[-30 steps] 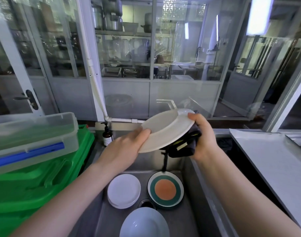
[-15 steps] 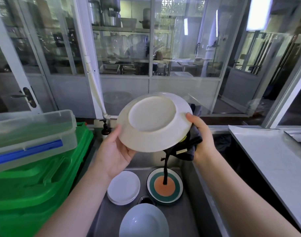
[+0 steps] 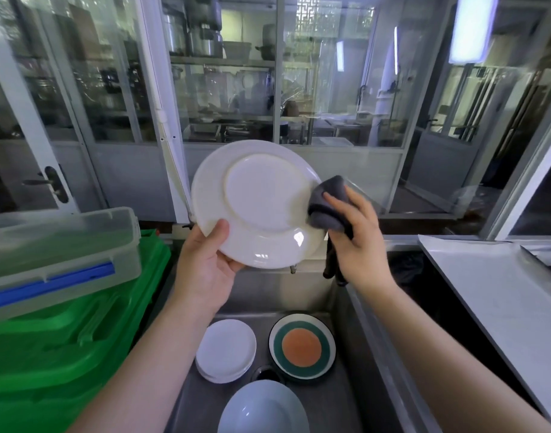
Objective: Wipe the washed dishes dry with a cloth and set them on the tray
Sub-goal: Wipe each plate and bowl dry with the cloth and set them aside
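The left hand (image 3: 205, 270) grips the white plate (image 3: 258, 204) upright above the sink (image 3: 355, 310), thumb on its underside; the right hand (image 3: 355, 232) pinches the cloth (image 3: 328, 203) against its rim; drying underway; next, likely sweep across the base.

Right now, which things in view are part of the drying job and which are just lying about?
In the job:
- white plate, underside to camera, gripped by left hand
- grey cloth, pressed to its rim by right hand
- sink dishes: small white plates, banded plate, pale blue bowl

Lying about:
- clear lidded container
- green crates
- steel counter
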